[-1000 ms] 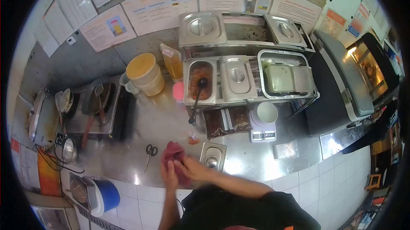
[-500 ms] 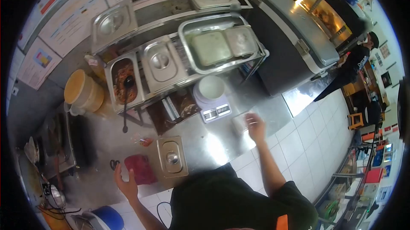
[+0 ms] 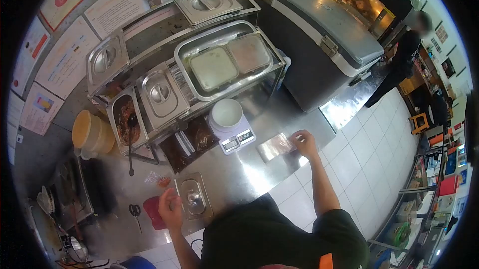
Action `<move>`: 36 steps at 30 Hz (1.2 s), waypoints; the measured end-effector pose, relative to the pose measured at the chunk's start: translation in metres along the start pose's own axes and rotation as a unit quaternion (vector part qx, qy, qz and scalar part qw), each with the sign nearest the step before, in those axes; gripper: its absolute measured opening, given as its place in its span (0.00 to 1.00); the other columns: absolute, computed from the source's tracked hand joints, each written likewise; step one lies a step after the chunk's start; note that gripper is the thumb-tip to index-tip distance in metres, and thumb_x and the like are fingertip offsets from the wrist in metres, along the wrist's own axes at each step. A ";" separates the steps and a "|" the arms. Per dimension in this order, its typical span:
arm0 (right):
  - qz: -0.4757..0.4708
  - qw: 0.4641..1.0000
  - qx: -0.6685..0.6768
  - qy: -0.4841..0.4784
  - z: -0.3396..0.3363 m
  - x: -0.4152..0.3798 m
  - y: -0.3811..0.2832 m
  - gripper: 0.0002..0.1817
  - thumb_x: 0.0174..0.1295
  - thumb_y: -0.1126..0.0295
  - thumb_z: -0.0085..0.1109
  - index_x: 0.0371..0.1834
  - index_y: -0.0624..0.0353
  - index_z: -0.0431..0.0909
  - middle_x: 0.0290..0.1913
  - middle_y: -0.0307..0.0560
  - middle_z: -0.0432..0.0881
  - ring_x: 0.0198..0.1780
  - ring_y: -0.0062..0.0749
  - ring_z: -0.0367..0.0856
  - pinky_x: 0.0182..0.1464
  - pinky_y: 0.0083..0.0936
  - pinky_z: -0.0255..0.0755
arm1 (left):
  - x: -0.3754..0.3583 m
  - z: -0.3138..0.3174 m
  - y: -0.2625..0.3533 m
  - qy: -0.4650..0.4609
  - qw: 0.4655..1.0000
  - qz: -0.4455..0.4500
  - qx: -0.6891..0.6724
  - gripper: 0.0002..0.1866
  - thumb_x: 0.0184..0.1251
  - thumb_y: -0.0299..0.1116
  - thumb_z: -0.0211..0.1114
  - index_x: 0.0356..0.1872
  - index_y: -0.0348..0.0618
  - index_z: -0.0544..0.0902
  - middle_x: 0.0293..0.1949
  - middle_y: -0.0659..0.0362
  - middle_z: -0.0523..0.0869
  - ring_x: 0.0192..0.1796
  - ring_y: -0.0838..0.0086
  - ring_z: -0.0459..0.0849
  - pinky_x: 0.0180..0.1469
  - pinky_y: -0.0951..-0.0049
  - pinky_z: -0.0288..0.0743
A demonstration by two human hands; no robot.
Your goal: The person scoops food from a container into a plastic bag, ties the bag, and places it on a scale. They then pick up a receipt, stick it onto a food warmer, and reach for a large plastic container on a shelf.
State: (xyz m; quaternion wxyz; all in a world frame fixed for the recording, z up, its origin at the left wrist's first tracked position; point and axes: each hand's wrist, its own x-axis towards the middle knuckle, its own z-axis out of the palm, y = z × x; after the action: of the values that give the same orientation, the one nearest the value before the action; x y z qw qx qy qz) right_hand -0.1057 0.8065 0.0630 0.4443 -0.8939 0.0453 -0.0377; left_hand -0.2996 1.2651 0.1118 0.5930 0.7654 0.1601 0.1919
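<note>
On the steel counter's right part lies a flat stack of clear plastic bags [image 3: 275, 147]. My right hand [image 3: 305, 144] is at their right edge, with thumb and fingers pinched on the plastic. My left hand [image 3: 170, 210] hovers between a red cloth-like bundle [image 3: 153, 213] and a small lidded steel pan [image 3: 193, 196], partly covering both. Its fingers are loosely curled and apart, with nothing visible in them. A white kitchen scale [image 3: 237, 139] carrying a white bowl [image 3: 227, 113] stands left of the bags.
Black scissors [image 3: 135, 214] lie at the left. A ladle rests in a pan of reddish food [image 3: 124, 119]. Behind are a lidded pan [image 3: 160, 94], a large tray [image 3: 184, 72] holding two containers, and a grey cooler [image 3: 319, 19]. A person [image 3: 406, 54] stands at far right.
My left hand has moved right, from beside the scissors to near the small lidded pan. My right hand has shifted to the bags' right edge, uncovering more of them. The camera view has turned.
</note>
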 end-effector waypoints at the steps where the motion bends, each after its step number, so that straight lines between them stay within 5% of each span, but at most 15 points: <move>1: -0.028 0.999 0.028 -0.023 0.000 0.001 0.004 0.08 0.51 0.69 0.67 0.29 0.61 0.81 0.30 0.41 0.81 0.29 0.24 0.76 0.36 0.22 0.71 | -0.002 0.002 -0.001 0.000 1.000 -0.001 0.000 0.19 0.57 0.25 0.64 0.51 0.36 0.75 0.46 0.56 0.81 0.39 0.76 0.80 0.46 0.76 0.72; 6: -0.032 0.992 0.110 -0.060 0.001 0.002 0.008 0.07 0.53 0.69 0.66 0.27 0.60 0.79 0.30 0.38 0.80 0.30 0.24 0.75 0.38 0.21 0.70 | -0.014 0.001 -0.004 -0.006 1.000 -0.012 0.013 0.18 0.56 0.26 0.65 0.50 0.37 0.77 0.45 0.56 0.82 0.39 0.75 0.81 0.46 0.75 0.72; 9: 0.076 0.983 0.124 -0.117 -0.003 0.002 0.002 0.06 0.54 0.70 0.65 0.30 0.61 0.80 0.29 0.37 0.79 0.29 0.24 0.75 0.35 0.21 0.72 | -0.017 -0.003 -0.012 -0.042 0.997 0.010 0.060 0.19 0.58 0.27 0.66 0.51 0.36 0.76 0.47 0.56 0.81 0.39 0.78 0.79 0.45 0.78 0.72; 11: 0.182 0.949 0.161 -0.200 -0.004 0.002 0.000 0.09 0.55 0.71 0.62 0.37 0.62 0.80 0.29 0.42 0.80 0.26 0.25 0.78 0.25 0.20 0.73 | -0.019 0.004 -0.011 -0.045 0.997 0.010 0.060 0.19 0.58 0.28 0.66 0.51 0.36 0.76 0.46 0.56 0.81 0.39 0.78 0.80 0.45 0.78 0.72; 15: 0.232 0.931 0.185 -0.213 -0.002 0.005 0.008 0.10 0.55 0.71 0.61 0.39 0.63 0.80 0.30 0.42 0.80 0.25 0.26 0.79 0.23 0.21 0.75 | -0.020 0.010 -0.010 -0.062 0.997 -0.005 0.045 0.18 0.58 0.29 0.66 0.50 0.35 0.77 0.45 0.56 0.82 0.39 0.77 0.80 0.45 0.76 0.72; 17: 0.144 0.955 0.133 -0.221 0.003 0.005 0.006 0.11 0.52 0.70 0.63 0.37 0.64 0.80 0.30 0.42 0.80 0.25 0.26 0.79 0.24 0.23 0.76 | -0.018 0.015 -0.007 -0.060 0.998 -0.009 0.037 0.19 0.56 0.29 0.67 0.49 0.35 0.77 0.43 0.56 0.83 0.39 0.76 0.81 0.47 0.74 0.72; 24: 0.116 0.965 0.017 -0.235 0.016 0.008 -0.002 0.13 0.48 0.69 0.66 0.36 0.64 0.80 0.27 0.44 0.80 0.25 0.28 0.79 0.24 0.23 0.76 | -0.016 0.016 -0.005 -0.048 0.999 -0.016 0.006 0.19 0.54 0.28 0.67 0.49 0.35 0.78 0.42 0.56 0.84 0.40 0.74 0.82 0.47 0.73 0.73; 26: 0.006 0.976 -0.085 -0.199 0.022 0.008 0.004 0.12 0.47 0.69 0.65 0.34 0.63 0.81 0.25 0.46 0.80 0.25 0.29 0.79 0.28 0.26 0.75 | -0.016 0.015 -0.003 -0.050 0.998 -0.021 0.013 0.19 0.54 0.28 0.67 0.49 0.36 0.78 0.42 0.56 0.84 0.40 0.74 0.81 0.47 0.73 0.73; 30: -0.026 0.979 -0.074 -0.190 0.024 0.009 0.017 0.10 0.47 0.69 0.64 0.32 0.63 0.82 0.26 0.50 0.82 0.27 0.34 0.81 0.33 0.29 0.75 | -0.019 0.014 0.003 -0.049 0.998 -0.015 0.041 0.18 0.54 0.27 0.66 0.48 0.37 0.78 0.42 0.56 0.84 0.39 0.74 0.82 0.46 0.73 0.73; 36: -0.054 0.994 -0.087 -0.025 0.013 -0.005 -0.013 0.06 0.53 0.69 0.60 0.29 0.61 0.82 0.37 0.54 0.82 0.35 0.46 0.81 0.40 0.35 0.73 | -0.022 0.011 -0.006 -0.043 0.998 -0.004 0.041 0.18 0.54 0.27 0.66 0.48 0.37 0.78 0.43 0.56 0.84 0.38 0.74 0.82 0.46 0.73 0.74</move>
State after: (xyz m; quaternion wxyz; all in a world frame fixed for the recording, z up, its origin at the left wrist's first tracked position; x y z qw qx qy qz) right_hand -0.1086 0.8257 0.0657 0.3633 -0.9309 -0.0112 -0.0356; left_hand -0.3138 1.2469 0.1017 0.5681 0.7961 0.1452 0.1500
